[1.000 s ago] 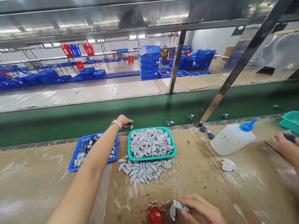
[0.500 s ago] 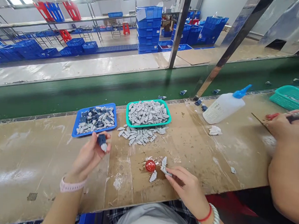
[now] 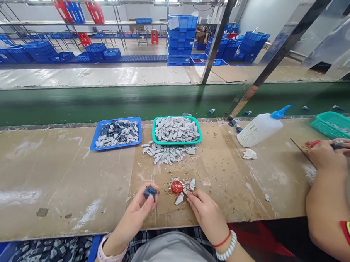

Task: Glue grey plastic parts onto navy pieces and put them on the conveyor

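Observation:
My left hand (image 3: pixel 138 212) pinches a small dark blue plastic part (image 3: pixel 150 191) just above the table's near edge. My right hand (image 3: pixel 205 209) rests beside it, fingertips closed on a small grey piece (image 3: pixel 184 191) next to a red cap (image 3: pixel 177 186) and other grey pieces (image 3: pixel 179 199) on a brown cardboard patch. Farther back, a teal tray (image 3: pixel 176 138) is heaped with grey parts, and a loose pile of grey parts (image 3: pixel 168 152) lies in front of it. A blue tray (image 3: pixel 115 145) to its left holds mixed grey and dark blue parts.
A white squeeze bottle with a blue nozzle (image 3: pixel 260 127) lies on its side at the right. A co-worker's hands (image 3: pixel 326 155) work at the far right near another teal basket (image 3: pixel 332 124). A green conveyor belt (image 3: pixel 106 105) runs behind the table, with small parts on it.
My left hand pulled back from the conveyor's edge to the table's near edge, carrying the dark blue part. My view dropped toward my lap. My right hand stayed by the red cap.

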`<state>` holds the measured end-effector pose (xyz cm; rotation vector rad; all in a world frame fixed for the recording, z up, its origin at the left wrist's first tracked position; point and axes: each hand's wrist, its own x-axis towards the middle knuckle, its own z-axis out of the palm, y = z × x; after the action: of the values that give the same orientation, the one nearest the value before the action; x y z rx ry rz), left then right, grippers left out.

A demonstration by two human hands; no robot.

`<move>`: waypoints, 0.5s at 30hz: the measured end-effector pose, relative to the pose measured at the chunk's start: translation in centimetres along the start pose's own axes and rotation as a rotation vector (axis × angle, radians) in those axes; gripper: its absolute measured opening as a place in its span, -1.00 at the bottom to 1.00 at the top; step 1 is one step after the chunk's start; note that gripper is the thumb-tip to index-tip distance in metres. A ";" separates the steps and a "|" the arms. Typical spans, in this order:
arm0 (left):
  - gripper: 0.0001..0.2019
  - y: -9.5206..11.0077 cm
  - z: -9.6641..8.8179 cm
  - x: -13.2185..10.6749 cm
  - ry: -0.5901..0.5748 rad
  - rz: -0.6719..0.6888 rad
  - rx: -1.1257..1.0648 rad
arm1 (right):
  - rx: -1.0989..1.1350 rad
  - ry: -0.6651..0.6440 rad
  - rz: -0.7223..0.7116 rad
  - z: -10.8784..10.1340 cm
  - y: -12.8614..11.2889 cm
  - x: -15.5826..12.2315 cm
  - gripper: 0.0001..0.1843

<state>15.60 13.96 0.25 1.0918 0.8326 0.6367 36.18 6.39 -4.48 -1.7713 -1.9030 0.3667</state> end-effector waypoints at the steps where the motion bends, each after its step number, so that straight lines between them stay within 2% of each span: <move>1: -0.70 0.1 0.0 0.0 0.007 -0.011 0.040 | -0.036 -0.015 -0.008 0.0 -0.1 0.0 -0.66; 5: -0.63 0.1 0.0 0.2 0.015 -0.039 0.094 | -0.026 -0.043 0.005 -0.5 -0.6 0.1 -0.67; 7: -0.64 -0.2 0.1 0.4 0.000 -0.034 0.068 | 0.106 -0.029 0.047 -1.0 -0.7 0.4 -0.70; 10: -0.64 -0.8 0.3 0.7 0.038 -0.016 0.023 | 0.364 -0.028 0.144 -1.8 -0.4 0.8 -0.72; 15: -0.62 -0.8 1.1 1.3 0.070 -0.030 0.053 | 0.734 -0.069 0.380 -2.6 0.5 0.9 -0.67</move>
<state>17.26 14.19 -0.61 1.1078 0.9294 0.6340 37.95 7.00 -2.43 -1.5830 -1.2076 1.1100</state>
